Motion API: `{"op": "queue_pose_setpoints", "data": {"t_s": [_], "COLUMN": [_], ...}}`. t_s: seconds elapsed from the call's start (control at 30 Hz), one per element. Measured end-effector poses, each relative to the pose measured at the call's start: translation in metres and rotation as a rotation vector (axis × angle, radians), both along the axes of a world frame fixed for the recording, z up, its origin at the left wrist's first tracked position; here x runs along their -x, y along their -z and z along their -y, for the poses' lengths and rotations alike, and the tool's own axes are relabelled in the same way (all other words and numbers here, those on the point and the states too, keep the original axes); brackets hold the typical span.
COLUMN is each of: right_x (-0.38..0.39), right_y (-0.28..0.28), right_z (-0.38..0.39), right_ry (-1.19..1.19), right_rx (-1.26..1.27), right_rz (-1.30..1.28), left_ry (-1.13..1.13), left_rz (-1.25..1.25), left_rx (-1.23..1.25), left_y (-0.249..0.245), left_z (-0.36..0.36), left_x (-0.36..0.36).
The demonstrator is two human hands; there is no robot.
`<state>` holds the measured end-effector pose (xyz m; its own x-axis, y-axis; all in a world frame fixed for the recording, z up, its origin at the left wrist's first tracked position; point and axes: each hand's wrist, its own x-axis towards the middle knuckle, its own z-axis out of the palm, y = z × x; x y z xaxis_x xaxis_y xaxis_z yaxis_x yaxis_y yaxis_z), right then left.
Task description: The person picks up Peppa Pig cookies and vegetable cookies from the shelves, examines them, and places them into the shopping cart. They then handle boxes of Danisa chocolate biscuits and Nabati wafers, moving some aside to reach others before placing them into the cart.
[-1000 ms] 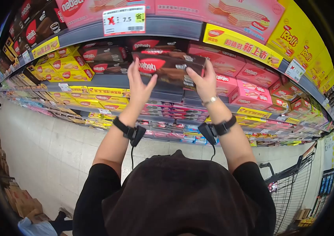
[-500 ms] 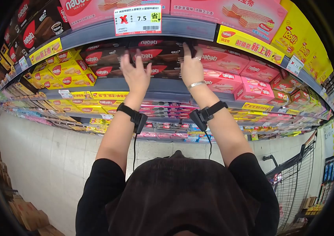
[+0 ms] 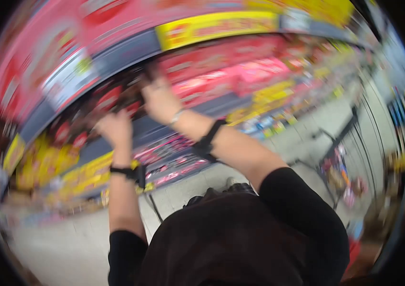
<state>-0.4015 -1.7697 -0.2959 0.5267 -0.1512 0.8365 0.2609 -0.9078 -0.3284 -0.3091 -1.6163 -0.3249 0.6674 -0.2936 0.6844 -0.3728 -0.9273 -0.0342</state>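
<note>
I think I am seating the dark brown cardboard wafer boxes with red logos (image 3: 109, 97) on the grey shelf (image 3: 151, 127), where my left hand (image 3: 115, 128) and right hand (image 3: 159, 97) touch them, but the blur hides whether the hands grip or lie spread, so next I need a gentle, level push.

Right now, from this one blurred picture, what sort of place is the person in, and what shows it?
Most likely a supermarket aisle: long shelves packed with pink boxes, a yellow label strip on a shelf edge, and a wire shopping trolley at the right.
</note>
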Motion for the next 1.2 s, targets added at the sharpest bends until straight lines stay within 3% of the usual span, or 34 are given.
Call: {"op": "queue_pose_setpoints", "data": {"t_s": [0.03, 0.1, 0.13, 0.2, 0.27, 0.3, 0.33, 0.4, 0.47, 0.5, 0.57, 0.6, 0.67, 0.73, 0.93, 1.0, 1.07, 1.1, 1.13, 1.2], "right_x": [0.013, 0.023, 0.041, 0.075, 0.13, 0.164, 0.192, 0.257, 0.345, 0.397, 0.5, 0.552, 0.665, 0.757, 0.939, 0.98, 1.003, 1.001, 1.008, 1.024], "right_y": [-0.011, -0.004, -0.006, 0.018, 0.042, 0.049, 0.051, 0.075, 0.121, 0.124, 0.15, 0.148, 0.172, 0.172, 0.174, 0.192, 0.211, 0.213, 0.22, 0.247], "right_z": [-0.003, 0.001, 0.002, 0.007, 0.029, 0.045, 0.055, 0.099, 0.16, 0.181, 0.225, 0.245, 0.295, 0.339, 0.475, 0.504, 0.525, 0.529, 0.531, 0.549], "right_ry": [-0.003, -0.171, -0.282, -0.375, -0.39, -0.351, -0.322, -0.225, 0.186, 0.302, 0.674, 0.848, 1.088, 1.345, 1.67, 1.614, 1.543, 1.539, 1.51, 1.516], "right_rx": [-0.007, -0.036, -0.1, 0.06, 0.172, 0.205, 0.245, -0.396, 0.016, -0.136, -0.294, -0.426, -0.558, -0.43, -0.579, -0.677, -0.685, -0.835, -0.697, -0.789], "right_rz": [0.053, 0.028, 0.054, 0.144, 0.069, -0.072, -0.211, -0.536, -0.545, -0.7, -0.702, -0.754, -0.633, -0.581, -0.976, -1.156, -1.448, -1.519, -1.459, -1.26], "left_ry": [-0.102, -0.103, -0.007, -0.072, -0.09, 0.11, 0.265, 0.331, 0.53, 0.647, 0.869, 0.899, 0.933, 0.918, 1.149, 1.228, 1.266, 1.253, 1.243, 1.241], "left_rz": [-0.05, -0.003, 0.133, 0.151, 0.071, 0.221, 0.222, 0.127, -0.003, -0.079, -0.229, -0.336, -0.514, -0.686, -0.853, -0.82, -0.813, -0.823, -0.828, -0.813], "left_rx": [-0.113, -0.171, -0.049, 0.002, -0.016, 0.11, 0.249, 0.281, 0.409, 0.428, 0.459, 0.565, 0.543, 0.441, 0.282, 0.079, 0.033, 0.003, -0.026, -0.064], "left_y": [-0.009, -0.014, -0.003, 0.023, 0.04, 0.043, 0.031, 0.021, 0.02, 0.022, 0.03, 0.032, 0.057, 0.068, 0.125, 0.118, 0.115, 0.111, 0.106, 0.105], "left_z": [0.004, 0.007, 0.004, 0.0, -0.009, -0.009, -0.008, 0.002, 0.025, 0.034, 0.064, 0.092, 0.138, 0.188, 0.322, 0.354, 0.375, 0.383, 0.389, 0.403], "left_x": [0.01, 0.021, 0.012, -0.009, -0.02, -0.009, 0.018, 0.064, 0.105, 0.121, 0.16, 0.194, 0.234, 0.301, 0.479, 0.521, 0.546, 0.556, 0.563, 0.573]}}
